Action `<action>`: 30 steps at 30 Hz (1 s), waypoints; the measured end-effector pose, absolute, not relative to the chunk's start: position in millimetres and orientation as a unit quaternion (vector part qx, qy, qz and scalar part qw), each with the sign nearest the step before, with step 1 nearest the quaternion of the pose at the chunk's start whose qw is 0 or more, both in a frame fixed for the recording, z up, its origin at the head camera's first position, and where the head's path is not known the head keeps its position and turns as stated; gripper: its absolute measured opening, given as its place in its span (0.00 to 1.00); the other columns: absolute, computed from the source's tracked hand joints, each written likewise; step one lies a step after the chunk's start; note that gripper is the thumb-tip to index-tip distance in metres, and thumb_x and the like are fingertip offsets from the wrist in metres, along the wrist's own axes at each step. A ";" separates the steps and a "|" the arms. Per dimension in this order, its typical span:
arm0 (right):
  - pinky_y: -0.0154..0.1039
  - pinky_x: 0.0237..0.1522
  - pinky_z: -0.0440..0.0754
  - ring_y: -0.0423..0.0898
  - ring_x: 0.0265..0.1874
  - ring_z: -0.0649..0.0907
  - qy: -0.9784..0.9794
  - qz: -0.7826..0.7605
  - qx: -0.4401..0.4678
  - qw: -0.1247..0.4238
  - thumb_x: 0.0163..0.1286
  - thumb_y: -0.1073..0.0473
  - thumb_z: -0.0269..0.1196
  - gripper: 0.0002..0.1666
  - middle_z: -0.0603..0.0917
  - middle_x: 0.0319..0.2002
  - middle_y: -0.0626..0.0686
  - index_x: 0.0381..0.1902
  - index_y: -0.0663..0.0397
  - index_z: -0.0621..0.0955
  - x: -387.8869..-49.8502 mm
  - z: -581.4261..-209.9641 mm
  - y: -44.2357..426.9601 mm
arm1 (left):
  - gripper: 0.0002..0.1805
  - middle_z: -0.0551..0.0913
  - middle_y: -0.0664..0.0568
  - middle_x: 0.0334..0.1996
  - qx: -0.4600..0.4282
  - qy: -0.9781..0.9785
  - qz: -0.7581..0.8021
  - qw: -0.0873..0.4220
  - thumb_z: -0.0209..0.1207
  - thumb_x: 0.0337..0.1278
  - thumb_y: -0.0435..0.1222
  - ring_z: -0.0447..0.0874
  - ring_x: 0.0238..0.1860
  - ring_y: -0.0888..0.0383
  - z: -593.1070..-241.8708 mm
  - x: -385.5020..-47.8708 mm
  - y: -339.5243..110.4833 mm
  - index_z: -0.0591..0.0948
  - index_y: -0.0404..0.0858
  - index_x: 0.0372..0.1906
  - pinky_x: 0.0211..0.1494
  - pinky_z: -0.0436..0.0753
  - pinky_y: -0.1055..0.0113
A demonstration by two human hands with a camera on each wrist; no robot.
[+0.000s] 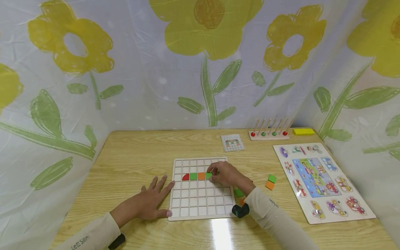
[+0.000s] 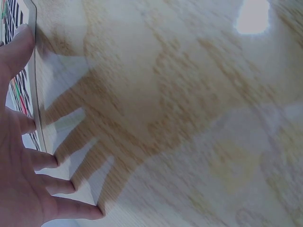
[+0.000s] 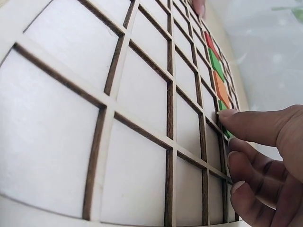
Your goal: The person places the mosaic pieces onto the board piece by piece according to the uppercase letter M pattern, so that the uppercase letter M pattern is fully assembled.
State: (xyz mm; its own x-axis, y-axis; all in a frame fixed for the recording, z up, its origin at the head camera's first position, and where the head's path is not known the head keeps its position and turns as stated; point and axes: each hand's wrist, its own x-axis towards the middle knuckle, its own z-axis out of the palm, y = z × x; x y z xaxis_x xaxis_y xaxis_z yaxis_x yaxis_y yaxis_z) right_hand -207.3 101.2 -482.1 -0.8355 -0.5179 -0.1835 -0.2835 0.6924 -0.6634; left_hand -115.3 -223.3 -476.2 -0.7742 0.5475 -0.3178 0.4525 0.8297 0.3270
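Note:
A white wooden grid board (image 1: 200, 218) lies flat on the table. One of its upper rows holds a red quarter-round tile (image 1: 185, 177), a green square tile (image 1: 193, 176) and an orange square tile (image 1: 201, 176), side by side. To the right of these, my right hand (image 1: 227, 173) pinches another green tile (image 1: 208, 175) at its cell; in the right wrist view the thumb (image 3: 227, 113) is on the tile's edge. My left hand (image 1: 151, 203) rests with spread fingers at the board's left edge, its thumb touching the rim.
Green tiles (image 1: 239, 193) lie beside the board, partly under my right forearm. Farther right are a green tile (image 1: 272, 178) and an orange one (image 1: 270, 185). A pattern card (image 1: 232, 142), a peg stand (image 1: 269, 137), a yellow block (image 1: 303, 132) and a knobbed puzzle (image 1: 307, 208) surround them.

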 end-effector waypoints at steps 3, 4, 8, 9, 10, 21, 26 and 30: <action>0.41 0.42 0.78 0.42 0.34 0.78 0.902 -0.322 -0.222 0.180 0.64 0.60 0.72 0.14 0.83 0.35 0.46 0.48 0.50 0.85 -207.6 -482.5 101.4 | 0.55 0.42 0.31 0.80 0.267 0.935 0.116 0.203 0.54 0.61 0.69 0.43 0.75 0.22 -475.3 -115.2 -222.9 0.49 0.42 0.81 0.58 0.59 0.17; 0.41 0.41 0.78 0.42 0.34 0.78 0.902 -0.322 -0.224 0.179 0.64 0.60 0.72 0.14 0.83 0.35 0.46 0.48 0.50 0.85 -207.6 -482.7 101.5 | 0.55 0.42 0.31 0.80 0.267 0.935 0.116 0.204 0.53 0.61 0.69 0.43 0.75 0.22 -475.1 -115.2 -222.7 0.49 0.42 0.81 0.58 0.59 0.17; 0.40 0.41 0.78 0.42 0.33 0.78 0.901 -0.324 -0.230 0.175 0.64 0.60 0.72 0.14 0.83 0.34 0.47 0.48 0.51 0.85 -207.9 -483.2 101.9 | 0.55 0.43 0.31 0.80 0.266 0.935 0.116 0.205 0.53 0.61 0.69 0.43 0.75 0.22 -474.6 -115.2 -222.4 0.49 0.41 0.81 0.58 0.59 0.17; 0.40 0.41 0.78 0.42 0.33 0.78 0.901 -0.323 -0.232 0.174 0.64 0.60 0.72 0.14 0.83 0.34 0.46 0.48 0.51 0.85 -207.8 -483.4 102.2 | 0.55 0.42 0.31 0.80 0.266 0.935 0.116 0.205 0.53 0.61 0.69 0.43 0.75 0.22 -474.5 -115.2 -222.3 0.49 0.41 0.81 0.58 0.59 0.17; 0.40 0.41 0.78 0.42 0.33 0.78 0.901 -0.323 -0.234 0.173 0.64 0.60 0.72 0.14 0.83 0.34 0.46 0.48 0.51 0.85 -207.8 -483.5 102.3 | 0.55 0.42 0.31 0.80 0.265 0.935 0.115 0.206 0.53 0.61 0.69 0.43 0.75 0.22 -474.3 -115.1 -222.3 0.49 0.41 0.81 0.58 0.59 0.17; 0.40 0.40 0.78 0.41 0.32 0.78 0.903 -0.314 -0.240 0.168 0.65 0.60 0.71 0.14 0.83 0.33 0.45 0.48 0.52 0.86 -207.7 -482.3 102.2 | 0.55 0.42 0.31 0.80 0.264 0.935 0.114 0.207 0.53 0.61 0.69 0.42 0.76 0.22 -473.4 -115.1 -221.4 0.49 0.42 0.82 0.58 0.58 0.17; 0.39 0.39 0.78 0.41 0.32 0.78 0.904 -0.314 -0.239 0.164 0.64 0.60 0.72 0.13 0.83 0.32 0.45 0.47 0.52 0.87 -208.1 -482.7 102.0 | 0.56 0.42 0.32 0.80 0.262 0.936 0.112 0.207 0.53 0.60 0.70 0.42 0.76 0.22 -473.6 -114.5 -221.5 0.49 0.42 0.82 0.59 0.58 0.18; 0.36 0.36 0.76 0.40 0.30 0.77 0.898 -0.325 -0.243 0.169 0.66 0.59 0.70 0.12 0.83 0.32 0.44 0.48 0.51 0.87 -209.6 -485.3 104.6 | 0.56 0.42 0.32 0.80 0.260 0.937 0.112 0.206 0.53 0.60 0.70 0.43 0.76 0.22 -473.0 -114.0 -221.3 0.49 0.42 0.82 0.59 0.58 0.18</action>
